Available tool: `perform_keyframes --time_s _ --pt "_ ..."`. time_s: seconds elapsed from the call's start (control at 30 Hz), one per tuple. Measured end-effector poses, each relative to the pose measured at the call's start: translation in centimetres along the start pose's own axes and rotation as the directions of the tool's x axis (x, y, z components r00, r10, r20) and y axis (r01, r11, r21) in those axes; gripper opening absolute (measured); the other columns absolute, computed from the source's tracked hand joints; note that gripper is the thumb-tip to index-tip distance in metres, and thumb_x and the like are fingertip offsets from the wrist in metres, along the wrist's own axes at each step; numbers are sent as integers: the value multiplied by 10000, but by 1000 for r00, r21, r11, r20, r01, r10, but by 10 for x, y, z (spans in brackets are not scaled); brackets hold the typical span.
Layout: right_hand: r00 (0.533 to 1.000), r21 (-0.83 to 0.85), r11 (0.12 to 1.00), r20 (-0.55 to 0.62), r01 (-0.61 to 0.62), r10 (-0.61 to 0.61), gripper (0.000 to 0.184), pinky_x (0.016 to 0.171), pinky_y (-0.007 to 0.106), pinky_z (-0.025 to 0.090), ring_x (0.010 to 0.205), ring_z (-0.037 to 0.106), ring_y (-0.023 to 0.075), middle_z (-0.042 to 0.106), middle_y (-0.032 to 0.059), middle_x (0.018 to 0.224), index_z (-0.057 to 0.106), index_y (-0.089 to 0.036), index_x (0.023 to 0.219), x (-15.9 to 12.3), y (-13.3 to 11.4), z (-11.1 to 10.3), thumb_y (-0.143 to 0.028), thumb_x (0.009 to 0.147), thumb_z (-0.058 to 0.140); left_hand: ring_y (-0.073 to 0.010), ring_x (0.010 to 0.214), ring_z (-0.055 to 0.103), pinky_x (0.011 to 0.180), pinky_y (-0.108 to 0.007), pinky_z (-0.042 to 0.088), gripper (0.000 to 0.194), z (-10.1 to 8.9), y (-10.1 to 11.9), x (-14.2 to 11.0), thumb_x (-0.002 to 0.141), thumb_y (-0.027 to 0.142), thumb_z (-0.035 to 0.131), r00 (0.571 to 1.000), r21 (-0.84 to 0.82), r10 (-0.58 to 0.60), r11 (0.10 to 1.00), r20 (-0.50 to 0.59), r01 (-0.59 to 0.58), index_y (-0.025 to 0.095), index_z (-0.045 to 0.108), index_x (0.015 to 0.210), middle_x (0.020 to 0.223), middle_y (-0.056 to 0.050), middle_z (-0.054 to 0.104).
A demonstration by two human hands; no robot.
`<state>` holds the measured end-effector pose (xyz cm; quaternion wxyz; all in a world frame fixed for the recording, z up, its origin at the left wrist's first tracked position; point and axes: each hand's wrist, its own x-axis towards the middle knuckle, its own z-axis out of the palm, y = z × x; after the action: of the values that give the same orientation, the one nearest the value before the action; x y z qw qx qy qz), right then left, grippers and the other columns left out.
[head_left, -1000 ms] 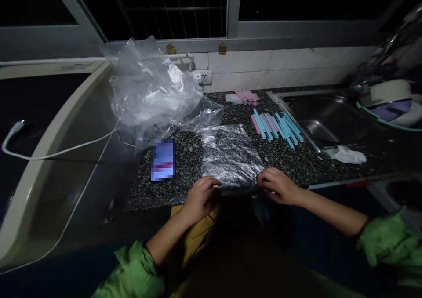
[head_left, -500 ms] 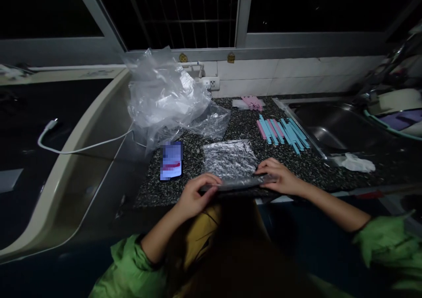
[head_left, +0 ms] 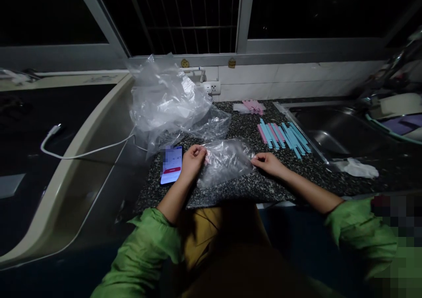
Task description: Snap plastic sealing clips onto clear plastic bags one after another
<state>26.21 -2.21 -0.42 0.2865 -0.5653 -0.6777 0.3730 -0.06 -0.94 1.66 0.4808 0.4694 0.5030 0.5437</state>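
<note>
While both hands are at work in the head view, a clear film [head_left: 227,162] spans the gap between them, low over the near part of the speckled desk [head_left: 214,197]. The left hand [head_left: 194,158] is nearly closed, thumb and fingertips pinched on the film's left side, towards its upper corner; the right hand [head_left: 266,163] is likewise closed to a pinch, at the right edge. Gripping opposite sides probably lets the hands pull the thin, crinkled sheet flat, since something so limp would fold up if held from one side only. Whether its middle touches the desk or floats just above is hard to tell. Just beside the left wrist lies the phone [head_left: 172,166], face up with its screen lit, perhaps so that it can be read at a glance. Behind it, a heap of bags [head_left: 168,100] is bunched at the back left, seemingly to leave the front free for handling. Blue and pink sticks [head_left: 285,139] lie beyond the right hand, mostly side by side, which would make single ones easy to pick up; more pink pieces [head_left: 253,107] sit behind them, near the wall. On the right, the sink [head_left: 329,131] bounds the working space, with a crumpled white wad [head_left: 361,168] near its front corner. A white cable [head_left: 89,154] loops at the left, its plug end loose, so it is not charging the phone through that end.
</note>
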Motion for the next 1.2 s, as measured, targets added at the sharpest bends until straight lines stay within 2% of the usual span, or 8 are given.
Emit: perform_keyframes --time_s 0.27,0.43,0.57,0.73,0.97,1.03,1.13,1.2 --pt "998 -104 992 -20 -68 66 223 489 228 297 471 402 90 474 -32 481 499 -171 513 12 3 7 -341 652 533 -102 442 499 472 -223 408 144 1 -27 33 686 298 547 995 207 -18 978 -103 39 169 509 734 537 47 523" --pt "995 -179 979 -24 -96 93 219 476 221 299 459 413 89 504 -22 482 495 -174 502 22 7 7 -319 661 536 -203 880 588 775 -340 467 445 -7 -29 22 697 278 574 957 581 264 800 -118 -149 124 499 1108 941 -94 605" --pt "994 -258 960 -42 -111 104 227 464 214 296 460 441 93 540 -12 479 514 -173 509 27 5 6 -326 674 543 -273 1155 441 969 -440 353 400 -6 -16 -7 763 316 529 844 775 496 447 201 -447 133 533 1119 1217 -151 501" --pt "991 -358 924 -40 -135 129 252 464 210 291 466 463 95 563 -8 481 535 -170 524 28 -1 7 -341 709 532 -244 1159 460 989 -407 354 398 10 -13 -28 843 371 427 692 661 332 220 641 -718 142 542 1147 1270 -115 511" --pt "992 -555 826 3 -100 123 181 513 214 312 554 512 116 601 12 582 569 -163 593 18 -17 -2 -263 736 523 -253 1267 364 1020 -421 326 496 18 -39 -29 866 409 378 726 713 99 143 680 -687 176 410 1303 1402 -110 369" --pt "992 -636 761 -74 -126 102 165 537 228 325 616 549 146 642 34 673 615 -168 709 16 -25 -6 -298 752 524 -252 1274 356 1033 -430 307 495 19 -42 -29 865 420 375 732 720 93 134 674 -680 187 417 1299 1401 -105 371" --pt "973 -715 694 -209 -86 -95 262 610 253 357 775 580 186 667 65 890 621 -186 952 17 -37 -2 -344 813 466 -248 1279 350 1050 -430 285 493 22 -35 -27 870 408 361 774 762 130 135 619 -633 165 421 1295 1400 -107 372" --pt "960 -747 658 -107 94 -259 310 682 258 369 884 566 188 645 73 1003 592 -193 1069 22 -45 10 -325 854 412 -234 1277 354 1053 -411 287 472 26 -29 -21 883 371 332 817 804 138 148 560 -577 142 431 1284 1393 -104 385"
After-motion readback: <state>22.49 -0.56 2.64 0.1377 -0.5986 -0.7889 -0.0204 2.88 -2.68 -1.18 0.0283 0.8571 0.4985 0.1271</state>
